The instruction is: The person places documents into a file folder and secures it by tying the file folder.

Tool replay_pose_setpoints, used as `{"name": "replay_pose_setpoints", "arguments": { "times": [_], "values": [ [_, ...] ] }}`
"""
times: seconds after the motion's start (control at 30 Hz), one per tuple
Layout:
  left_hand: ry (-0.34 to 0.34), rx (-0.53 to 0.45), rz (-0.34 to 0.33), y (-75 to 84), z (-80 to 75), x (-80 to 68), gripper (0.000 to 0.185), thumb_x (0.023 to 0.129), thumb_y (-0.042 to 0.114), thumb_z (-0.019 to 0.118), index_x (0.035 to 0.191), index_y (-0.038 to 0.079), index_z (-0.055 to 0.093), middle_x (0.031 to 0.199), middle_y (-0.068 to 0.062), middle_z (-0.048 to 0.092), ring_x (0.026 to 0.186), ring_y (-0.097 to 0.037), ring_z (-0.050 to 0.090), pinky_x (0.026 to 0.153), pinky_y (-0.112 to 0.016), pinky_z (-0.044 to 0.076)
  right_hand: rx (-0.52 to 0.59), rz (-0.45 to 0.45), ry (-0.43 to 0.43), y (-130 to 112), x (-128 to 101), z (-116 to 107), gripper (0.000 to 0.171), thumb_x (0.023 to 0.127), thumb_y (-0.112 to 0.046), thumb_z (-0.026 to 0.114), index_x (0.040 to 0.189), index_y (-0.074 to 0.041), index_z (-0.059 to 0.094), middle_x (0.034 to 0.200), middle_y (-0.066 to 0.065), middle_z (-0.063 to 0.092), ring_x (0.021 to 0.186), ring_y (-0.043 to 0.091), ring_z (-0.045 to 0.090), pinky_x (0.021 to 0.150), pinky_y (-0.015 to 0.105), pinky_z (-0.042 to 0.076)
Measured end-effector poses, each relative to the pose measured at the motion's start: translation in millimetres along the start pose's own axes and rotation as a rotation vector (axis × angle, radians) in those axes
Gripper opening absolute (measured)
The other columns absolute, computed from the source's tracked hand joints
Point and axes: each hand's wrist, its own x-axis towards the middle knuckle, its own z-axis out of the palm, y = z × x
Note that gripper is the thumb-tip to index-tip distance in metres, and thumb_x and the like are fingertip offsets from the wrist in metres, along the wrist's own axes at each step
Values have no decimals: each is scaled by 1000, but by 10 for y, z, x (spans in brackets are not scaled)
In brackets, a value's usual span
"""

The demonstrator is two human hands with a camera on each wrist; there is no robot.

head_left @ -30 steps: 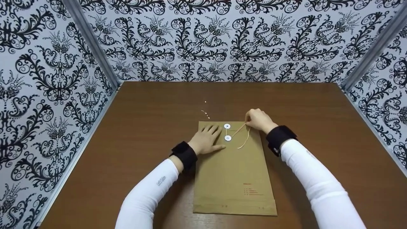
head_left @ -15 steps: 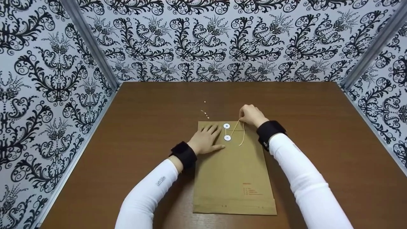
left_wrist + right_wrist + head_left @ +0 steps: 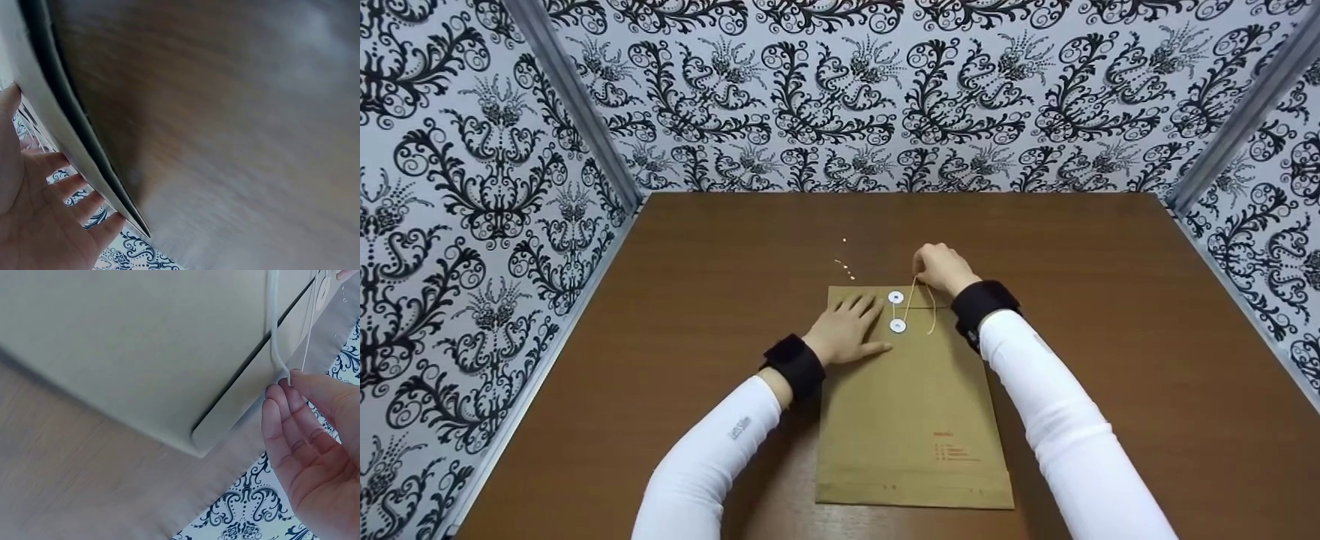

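Note:
A brown paper document envelope [image 3: 911,412] lies flat on the table, its flap side up. Near its far edge sit two white button discs, the upper disc [image 3: 895,298] on the flap and the lower disc [image 3: 898,326] below it. A thin string [image 3: 908,304] links the discs and rises to my right hand [image 3: 945,268], which pinches it between thumb and fingertips; the loose end hangs down to the right. My left hand [image 3: 844,331] rests with spread fingers on the envelope's upper left. The left wrist view shows that hand's fingertips [image 3: 115,222] against the envelope edge [image 3: 84,140].
The brown wooden table [image 3: 720,262] spreads around the envelope. Several small pale specks [image 3: 846,268] lie just beyond its far edge. Patterned wall panels [image 3: 840,90] enclose the table at the back and both sides.
My right hand has moved left and slightly away from me with the string, so the string now stands steeper over the lower disc. The left hand and the envelope have stayed in place.

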Motion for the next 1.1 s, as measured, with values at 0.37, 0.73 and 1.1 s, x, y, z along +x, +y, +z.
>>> {"name": "replay_pose_setpoints", "arguments": {
  "times": [0.37,0.73,1.1],
  "values": [
    [-14,-14,-2,5,-23,-6,80,101,60,50,161,11,32,169,-13,32,156,-34,33,126,-51,32,-33,-31,33,-169,95,43,11,93,-4,66,98,0,75,110,21,76,106,42,71,94,52,57],
    [15,-2,12,-4,-12,-21,80,101,60,51,160,10,35,167,-14,34,154,-34,35,126,-51,33,-28,-53,43,-262,143,122,12,95,-8,68,102,-2,77,111,18,76,107,41,71,94,52,57],
    [-31,-11,-8,12,-33,-11,79,102,61,48,161,12,32,169,-13,31,158,-33,30,127,-51,31,-36,-80,66,-264,65,92,13,95,-8,65,101,-3,75,109,18,76,105,39,72,91,53,57]
  ]
}}
